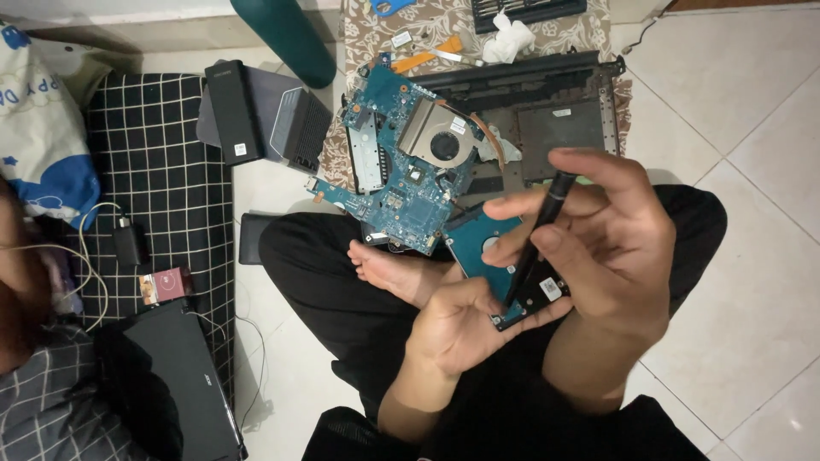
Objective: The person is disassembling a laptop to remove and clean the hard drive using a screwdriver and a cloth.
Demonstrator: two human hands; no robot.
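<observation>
Glossy blue circuit board (pixel 401 171) with a metal fan housing (pixel 440 137); smooth, shiny floor tiles (pixel 752 111).

blue-boarded hard drive (pixel 483 243) tilted, black screwdriver (pixel 540 232) tip touching it

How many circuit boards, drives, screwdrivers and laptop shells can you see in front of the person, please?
Circuit board: 1
Drive, resting on the left hand: 1
Screwdriver, gripped in the right hand: 1
Laptop shell: 1
Total: 4

Blue motherboard (pixel 410 166) (copper-trimmed), black-and-white checked mattress (pixel 162 196).
</observation>
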